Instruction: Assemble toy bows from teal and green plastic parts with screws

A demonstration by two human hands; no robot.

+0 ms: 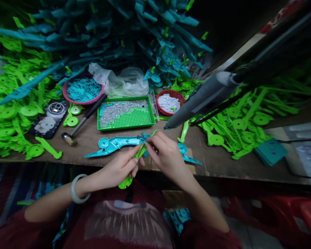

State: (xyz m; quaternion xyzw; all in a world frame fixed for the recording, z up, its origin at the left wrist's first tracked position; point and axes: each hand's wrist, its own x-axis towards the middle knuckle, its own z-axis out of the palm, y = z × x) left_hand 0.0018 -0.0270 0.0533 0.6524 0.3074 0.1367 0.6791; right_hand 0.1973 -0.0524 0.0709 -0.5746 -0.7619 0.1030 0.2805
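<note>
My left hand (125, 164) is closed around a bright green plastic part (125, 182), whose round end hangs below the fingers. My right hand (164, 150) pinches the upper end of that same green part, above the table edge. Just behind both hands lies a long curved blue plastic piece (119, 143), with a round loop and a pointed tip at each side. Its middle is partly covered by my fingers. What else my right fingertips may hold is too small to make out.
An electric screwdriver (197, 102) hangs at the right. Behind the hands stand a green tray (126, 126) of small metal screws, a pink basket (64, 90) and a red basket (168, 114). A hammer (79, 128) and a phone (49, 119) lie left. Green parts (238, 122) are heaped both sides.
</note>
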